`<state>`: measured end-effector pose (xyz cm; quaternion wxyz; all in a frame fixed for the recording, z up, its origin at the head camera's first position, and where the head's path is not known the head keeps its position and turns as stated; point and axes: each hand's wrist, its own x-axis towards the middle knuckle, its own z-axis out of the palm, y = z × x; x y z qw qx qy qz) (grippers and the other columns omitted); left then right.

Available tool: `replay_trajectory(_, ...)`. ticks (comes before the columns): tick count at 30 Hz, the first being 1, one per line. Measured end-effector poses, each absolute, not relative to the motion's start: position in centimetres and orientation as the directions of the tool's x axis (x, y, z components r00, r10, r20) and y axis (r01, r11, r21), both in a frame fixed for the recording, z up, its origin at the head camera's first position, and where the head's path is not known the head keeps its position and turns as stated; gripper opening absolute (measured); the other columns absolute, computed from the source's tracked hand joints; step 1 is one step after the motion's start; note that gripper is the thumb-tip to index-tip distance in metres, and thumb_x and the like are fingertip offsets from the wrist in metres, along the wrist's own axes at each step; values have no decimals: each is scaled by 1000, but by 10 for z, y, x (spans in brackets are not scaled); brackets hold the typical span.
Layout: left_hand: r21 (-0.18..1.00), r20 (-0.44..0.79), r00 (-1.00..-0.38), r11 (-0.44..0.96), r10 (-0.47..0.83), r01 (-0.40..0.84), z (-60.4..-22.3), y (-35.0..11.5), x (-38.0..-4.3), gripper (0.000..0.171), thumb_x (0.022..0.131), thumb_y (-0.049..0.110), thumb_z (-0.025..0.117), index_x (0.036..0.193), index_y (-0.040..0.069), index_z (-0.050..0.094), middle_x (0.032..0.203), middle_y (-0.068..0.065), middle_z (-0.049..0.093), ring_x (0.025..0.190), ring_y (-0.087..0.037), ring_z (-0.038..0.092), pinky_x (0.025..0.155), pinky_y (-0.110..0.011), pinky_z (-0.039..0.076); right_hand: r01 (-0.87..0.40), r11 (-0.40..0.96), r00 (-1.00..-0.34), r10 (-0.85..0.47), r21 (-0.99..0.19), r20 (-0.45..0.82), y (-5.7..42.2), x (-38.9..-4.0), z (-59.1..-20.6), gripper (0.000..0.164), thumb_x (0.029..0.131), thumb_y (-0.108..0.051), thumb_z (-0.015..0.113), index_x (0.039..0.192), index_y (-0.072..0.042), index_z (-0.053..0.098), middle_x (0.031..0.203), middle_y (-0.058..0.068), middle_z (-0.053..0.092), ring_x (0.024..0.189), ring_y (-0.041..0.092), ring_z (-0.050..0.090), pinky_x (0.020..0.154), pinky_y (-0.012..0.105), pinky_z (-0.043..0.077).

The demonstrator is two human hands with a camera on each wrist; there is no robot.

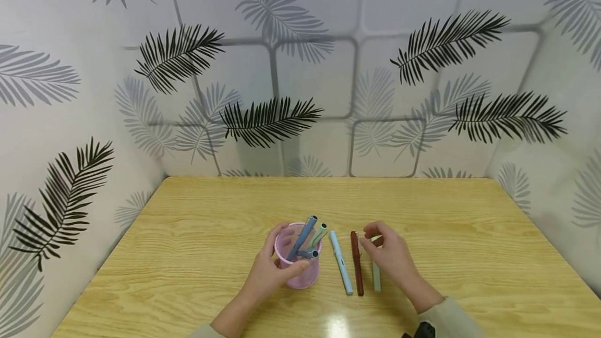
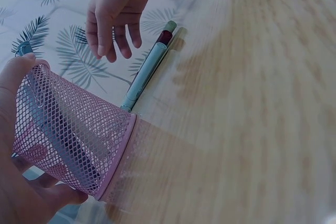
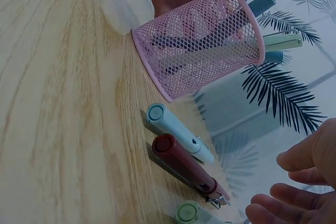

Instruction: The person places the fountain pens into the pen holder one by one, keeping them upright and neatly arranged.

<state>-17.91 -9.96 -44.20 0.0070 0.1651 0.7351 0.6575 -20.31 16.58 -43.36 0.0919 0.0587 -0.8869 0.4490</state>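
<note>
My left hand [image 1: 265, 271] grips a pink mesh pen cup [image 1: 304, 278] that stands upright on the table, fingers round the far side and thumb at the near rim. Leaning inside the cup are a dark blue pen [image 1: 302, 236], a pale green pen [image 1: 317, 236] and a second blue pen [image 3: 274, 56]. To the cup's right lie a light blue pen [image 1: 341, 265], a dark red pen [image 1: 358, 270] and a light green pen [image 1: 376, 276], side by side. Over the green pen hovers my right hand [image 1: 393, 255], fingers loosely bent and holding nothing; it hides that pen's far end.
The wooden table [image 1: 211, 213] reaches back to a wall [image 1: 314, 82] covered in a leaf pattern. More leaf-patterned covering [image 1: 56, 119] rises along the table's left side and on the right.
</note>
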Motion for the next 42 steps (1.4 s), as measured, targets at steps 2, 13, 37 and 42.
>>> replay_trajectory(2,968,213,-944,80,251,239,-450,-100,-183,82,78,13,76,144,16,26,139,-16,39,121,-35,43,89,-44,47,-174,605,-978,-15,-777,207,168,-204,-435,20,87,-11,65,104,-2,60,95,9,61,78,22,58,57,27,49)
replay_trajectory(13,969,205,-946,87,249,233,-459,-102,-187,82,77,21,78,142,29,27,138,-7,41,121,-27,45,89,-36,48,-84,670,-991,21,-737,131,178,-210,-438,28,89,-15,63,109,2,57,93,11,60,76,22,58,55,28,47)
replay_trajectory(37,967,207,-946,94,250,236,-454,-100,-186,82,78,19,76,143,23,27,139,-11,39,122,-32,42,90,-41,47,7,733,-1000,3,-680,-7,183,-218,-448,42,91,-24,59,109,13,50,93,22,61,67,20,55,54,33,46)
replay_trajectory(42,967,209,-946,90,249,238,-460,-101,-189,81,78,21,76,143,25,27,139,-9,39,122,-31,42,89,-37,47,19,760,-1000,18,-650,-9,180,-222,-450,40,90,-24,61,104,12,53,86,17,60,65,19,51,53,31,43)
